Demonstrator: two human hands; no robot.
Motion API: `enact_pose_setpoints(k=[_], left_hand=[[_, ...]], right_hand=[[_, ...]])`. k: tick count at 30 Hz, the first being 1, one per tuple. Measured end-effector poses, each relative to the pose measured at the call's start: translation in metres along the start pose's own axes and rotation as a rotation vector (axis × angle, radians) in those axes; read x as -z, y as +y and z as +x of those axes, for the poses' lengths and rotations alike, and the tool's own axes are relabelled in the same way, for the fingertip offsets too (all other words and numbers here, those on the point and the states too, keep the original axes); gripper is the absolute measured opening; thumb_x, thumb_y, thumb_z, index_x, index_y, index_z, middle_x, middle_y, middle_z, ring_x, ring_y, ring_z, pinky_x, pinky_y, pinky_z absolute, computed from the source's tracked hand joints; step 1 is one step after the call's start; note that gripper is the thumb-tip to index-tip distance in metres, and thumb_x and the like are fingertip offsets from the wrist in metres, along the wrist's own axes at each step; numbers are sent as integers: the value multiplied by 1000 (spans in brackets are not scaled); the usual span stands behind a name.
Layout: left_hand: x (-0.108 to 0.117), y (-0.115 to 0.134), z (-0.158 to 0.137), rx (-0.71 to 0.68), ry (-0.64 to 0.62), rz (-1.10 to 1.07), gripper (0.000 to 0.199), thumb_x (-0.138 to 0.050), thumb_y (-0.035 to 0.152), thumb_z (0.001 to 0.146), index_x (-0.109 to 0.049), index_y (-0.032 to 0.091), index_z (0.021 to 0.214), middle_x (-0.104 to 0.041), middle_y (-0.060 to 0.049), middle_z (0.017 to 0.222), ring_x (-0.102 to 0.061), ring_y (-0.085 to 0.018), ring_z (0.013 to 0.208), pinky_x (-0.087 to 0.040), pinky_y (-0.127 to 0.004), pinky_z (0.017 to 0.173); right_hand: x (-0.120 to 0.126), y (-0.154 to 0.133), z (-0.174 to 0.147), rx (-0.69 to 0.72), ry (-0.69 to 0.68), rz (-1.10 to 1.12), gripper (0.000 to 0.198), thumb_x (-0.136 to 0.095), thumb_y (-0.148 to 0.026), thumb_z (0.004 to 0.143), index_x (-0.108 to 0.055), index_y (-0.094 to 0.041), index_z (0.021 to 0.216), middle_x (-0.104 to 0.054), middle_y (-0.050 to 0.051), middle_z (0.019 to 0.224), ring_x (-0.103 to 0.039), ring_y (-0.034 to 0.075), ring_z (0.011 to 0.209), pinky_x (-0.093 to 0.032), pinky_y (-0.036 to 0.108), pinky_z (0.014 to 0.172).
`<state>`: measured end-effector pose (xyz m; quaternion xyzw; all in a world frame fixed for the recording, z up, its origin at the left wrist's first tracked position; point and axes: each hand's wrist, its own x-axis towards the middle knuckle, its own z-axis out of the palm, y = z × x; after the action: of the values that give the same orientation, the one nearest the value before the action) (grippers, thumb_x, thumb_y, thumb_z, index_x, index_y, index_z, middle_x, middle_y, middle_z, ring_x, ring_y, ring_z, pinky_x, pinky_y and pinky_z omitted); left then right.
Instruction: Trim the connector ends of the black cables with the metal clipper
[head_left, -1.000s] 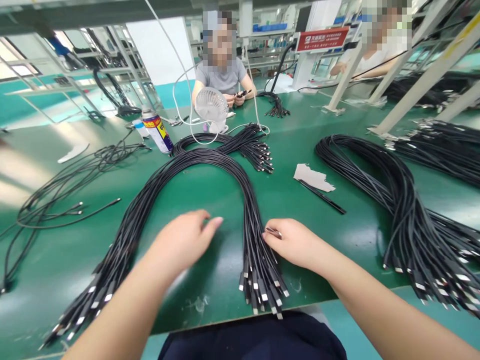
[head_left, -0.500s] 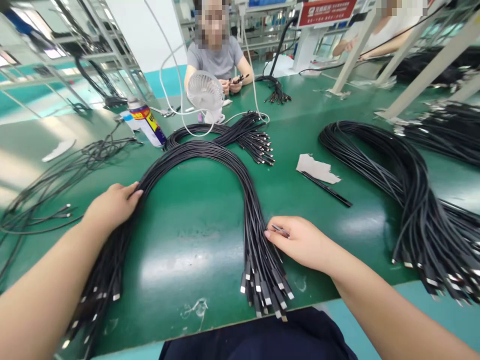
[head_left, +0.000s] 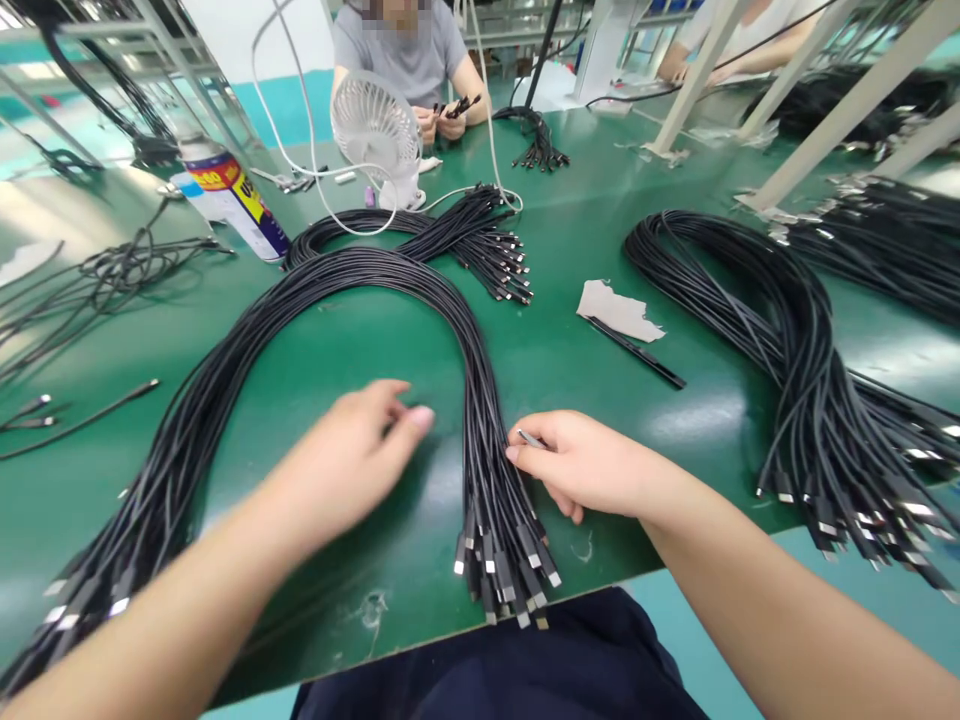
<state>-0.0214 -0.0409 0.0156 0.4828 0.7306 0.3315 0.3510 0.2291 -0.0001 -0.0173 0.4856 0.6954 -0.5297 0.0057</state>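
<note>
Head view, only one there is: main black cable bundle (head_left: pixel 352 270) lies in an arch on the green table (head_left: pixel 360 340), right leg between the two hands, plug ends (head_left: pixel 510 570) fanned near the front edge. Left hand (head_left: pixel 360 440) is inside the arch, thumb and fingers spread, nothing visible in it, a bit blurred. Right hand (head_left: pixel 577 460) is pinched around a small metallic piece (head_left: pixel 531 439), fingertips at the leg's outer side; can't tell if that piece belongs to a cable. Risks, my read: a tug on one strand could drag neighbours, since nothing visible ties the leg; plugs could go over the edge if the leg slides toward the lap; left forearm passes across the left leg's plug end, so it could snag there. Small piece could drop among the cables if the pinch slips. Around: crossed second bundle (head_left: pixel 480 235) sits right behind the arch, mix-up risk. Spray can (head_left: pixel 236 205) and fan (head_left: pixel 375 125) limit reach beyond. Right side: paper scrap (head_left: pixel 619 312), black stick (head_left: pixel 641 355), then a big looped bundle (head_left: pixel 799 370). Loose cables (head_left: pixel 124 275) far left. Co-worker (head_left: pixel 401 70) opposite, well apart.
</note>
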Motion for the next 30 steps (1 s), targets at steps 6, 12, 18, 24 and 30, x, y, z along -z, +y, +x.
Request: enact_pose_setpoints(k=[6,12,18,24,30], left_hand=[[-88,21,-37,-6,-175,-257,72,-70,30,82,-43,14,147,-53,-20,149,-47,-34,141,-33,-45,118],[-93,22,-27,327,-287,-841,54,-77,24,81,-52,14,128,-74,-13,110,-74,-22,88,-60,-31,78],[-86,7,-15,363,-393,-815,24,-79,21,81,-68,12,100,-76,-9,84,-72,-19,73,-62,-28,61],[-78,6,-14,312,-433,-786,25,-76,25,84,-72,10,104,-79,-10,91,-72,-16,78,-60,-24,72],[-75,8,-12,267,-424,-722,31,-76,29,81,-69,10,104,-80,-11,92,-74,-20,77,-59,-32,74]], right_hand=[[-7,-8,-2,14,-31,150,18,-52,-33,94,-48,-22,80,-47,-8,49,-49,11,40,-42,20,40],[-5,-15,-10,159,58,172,17,-60,-30,86,-51,-21,76,-40,-8,62,-41,9,55,-38,21,51],[8,3,-22,65,179,25,18,-52,-33,86,-54,-22,72,-34,-8,51,-33,11,46,-28,25,45],[2,11,-16,31,364,-309,26,-57,-37,90,-55,-21,69,-58,2,71,-49,17,65,-32,30,60],[-3,-17,1,-18,300,-362,24,-61,-20,80,-49,-20,59,-53,4,64,-49,18,63,-28,31,59]])
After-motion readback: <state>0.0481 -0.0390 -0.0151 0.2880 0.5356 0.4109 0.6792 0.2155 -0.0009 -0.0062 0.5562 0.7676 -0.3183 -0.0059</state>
